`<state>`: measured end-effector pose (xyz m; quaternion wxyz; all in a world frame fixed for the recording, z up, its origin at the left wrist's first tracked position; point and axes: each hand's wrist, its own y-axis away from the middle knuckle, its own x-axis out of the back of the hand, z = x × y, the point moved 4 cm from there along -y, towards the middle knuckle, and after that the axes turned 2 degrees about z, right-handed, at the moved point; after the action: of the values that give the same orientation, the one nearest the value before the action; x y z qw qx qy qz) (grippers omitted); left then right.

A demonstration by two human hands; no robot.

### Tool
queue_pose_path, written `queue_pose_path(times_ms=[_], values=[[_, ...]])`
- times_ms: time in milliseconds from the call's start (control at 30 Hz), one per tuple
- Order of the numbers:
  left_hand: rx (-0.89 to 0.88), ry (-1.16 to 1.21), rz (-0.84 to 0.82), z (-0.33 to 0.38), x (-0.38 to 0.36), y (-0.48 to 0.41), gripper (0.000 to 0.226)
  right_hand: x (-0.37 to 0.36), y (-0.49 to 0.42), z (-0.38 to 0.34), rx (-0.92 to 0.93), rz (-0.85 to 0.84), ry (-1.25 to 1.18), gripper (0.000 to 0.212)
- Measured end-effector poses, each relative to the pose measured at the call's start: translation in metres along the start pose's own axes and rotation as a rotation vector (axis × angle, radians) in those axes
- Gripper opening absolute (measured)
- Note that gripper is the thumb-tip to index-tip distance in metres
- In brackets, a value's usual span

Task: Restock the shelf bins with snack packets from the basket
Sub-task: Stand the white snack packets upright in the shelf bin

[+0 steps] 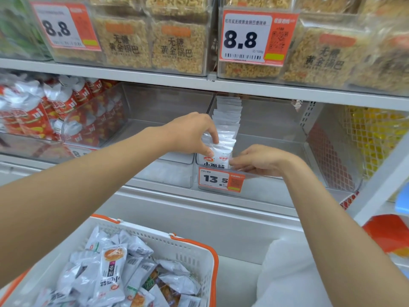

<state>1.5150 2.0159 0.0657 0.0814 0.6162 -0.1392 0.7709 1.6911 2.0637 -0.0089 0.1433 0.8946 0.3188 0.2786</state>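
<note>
Store shelving (168,84), white, with clear bins in rows. White basket (155,234) with orange handles sits low left, with loose snack packets (110,269) heaped in it at all angles. Clear bin (276,151), middle shelf: row of white packets (228,120) along its left wall, running front to back, each upright with its long axis vertical. My left hand (192,134) pinches the top edges of the front ones from above. My right hand (263,160) has curled fingers at the right edge of the front packet (218,159); I cannot tell if it grips. That packet's printed face points toward me. Price tag (221,179) reads 13.5.
</note>
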Motion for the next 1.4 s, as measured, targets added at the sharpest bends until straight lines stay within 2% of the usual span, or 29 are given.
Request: queue_pose_path(times_ms=[133, 267, 333, 433, 500, 567, 600, 667, 767, 833, 867, 967, 1033, 1067, 1133, 1233, 1400], values=[[0.005, 0.014, -0.004, -0.003, -0.001, 0.0, 0.032, -0.01, 0.001, -0.002, 0.028, -0.141, -0.072, 0.023], [0.07, -0.005, 0.021, 0.004, -0.003, -0.001, 0.039, -0.014, 0.003, -0.004, 0.011, -0.145, -0.105, 0.025], [0.106, 0.047, 0.056, 0.012, -0.004, -0.005, 0.048, -0.002, 0.004, -0.001, -0.037, -0.032, -0.148, 0.023], [0.126, -0.003, 0.067, 0.014, -0.01, -0.021, 0.054, 0.023, -0.007, 0.01, -0.106, 0.344, -0.294, 0.018], [0.155, -0.122, 0.028, 0.008, -0.018, -0.034, 0.052, 0.025, -0.016, 0.009, -0.144, 0.387, -0.503, 0.04], [0.2, -0.167, -0.034, -0.001, -0.027, -0.042, 0.054, 0.017, -0.03, 0.005, -0.185, 0.312, -0.744, 0.072], [0.225, -0.154, -0.06, -0.004, -0.031, -0.043, 0.055, 0.01, -0.038, 0.0, -0.196, 0.266, -0.846, 0.076], [0.249, -0.105, -0.061, -0.008, -0.037, -0.043, 0.056, -0.006, -0.058, -0.012, -0.185, 0.167, -0.925, 0.067], [0.246, -0.077, -0.004, -0.01, -0.039, -0.043, 0.058, -0.021, -0.084, -0.021, -0.167, 0.143, -0.841, 0.073], [0.252, -0.07, -0.032, -0.009, -0.039, -0.043, 0.057, -0.017, -0.096, -0.012, -0.158, 0.164, -0.798, 0.078], [0.258, -0.073, -0.057, -0.008, -0.039, -0.043, 0.057, -0.016, -0.09, -0.012, -0.17, 0.17, -0.758, 0.077], [0.263, -0.094, -0.09, -0.007, -0.037, -0.043, 0.057, -0.015, -0.064, -0.013, -0.197, 0.027, -0.739, 0.068], [0.262, -0.103, -0.099, -0.007, -0.037, -0.042, 0.057, -0.006, -0.05, -0.008, -0.204, 0.004, -0.614, 0.062], [0.262, -0.104, -0.1, -0.007, -0.037, -0.042, 0.057, -0.001, -0.04, -0.005, -0.199, 0.002, -0.539, 0.064], [0.264, -0.11, -0.092, -0.007, -0.037, -0.042, 0.057, 0.001, -0.021, 0.003, -0.273, -0.055, -0.472, 0.084], [0.274, -0.114, -0.074, -0.005, -0.038, -0.041, 0.058, -0.011, -0.019, 0.012, -0.36, -0.243, -0.576, 0.097], [0.308, -0.137, -0.095, -0.003, -0.037, -0.041, 0.059, -0.017, -0.029, 0.019, -0.346, -0.382, -0.807, 0.092]])
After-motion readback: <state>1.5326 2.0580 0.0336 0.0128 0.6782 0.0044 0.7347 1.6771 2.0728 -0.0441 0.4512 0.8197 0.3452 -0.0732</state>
